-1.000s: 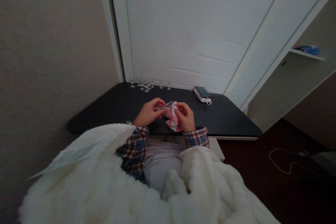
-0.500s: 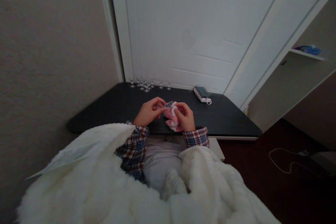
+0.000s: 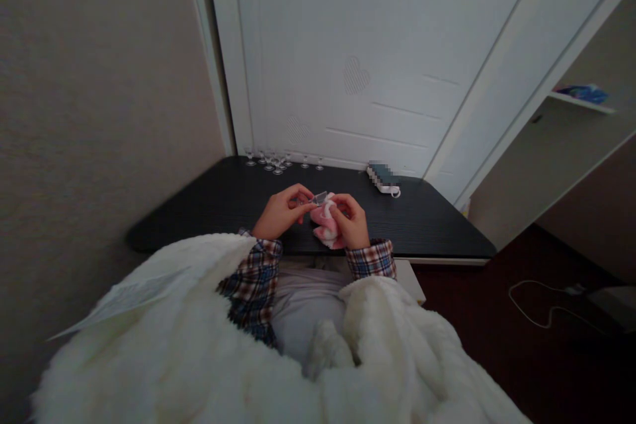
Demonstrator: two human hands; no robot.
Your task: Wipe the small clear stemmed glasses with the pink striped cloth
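Observation:
My left hand (image 3: 282, 211) pinches a small clear stemmed glass (image 3: 319, 198), tilted so its bowl points right. Folds of a pink and white cloth (image 3: 326, 225) hang from my right hand (image 3: 352, 218), whose fingers are closed on it. The cloth meets the rim of the glass, and both hands are close together over the front part of the black table. The stem and foot of the glass are mostly hidden behind my left fingers.
Several small stemmed glasses (image 3: 277, 164) stand along the back left of the black table (image 3: 199, 212). A phone-like device with a blurred top (image 3: 383, 177) lies at the back right. Behind rises a white panel (image 3: 318, 46). A white cable (image 3: 531, 288) trails across the floor at right.

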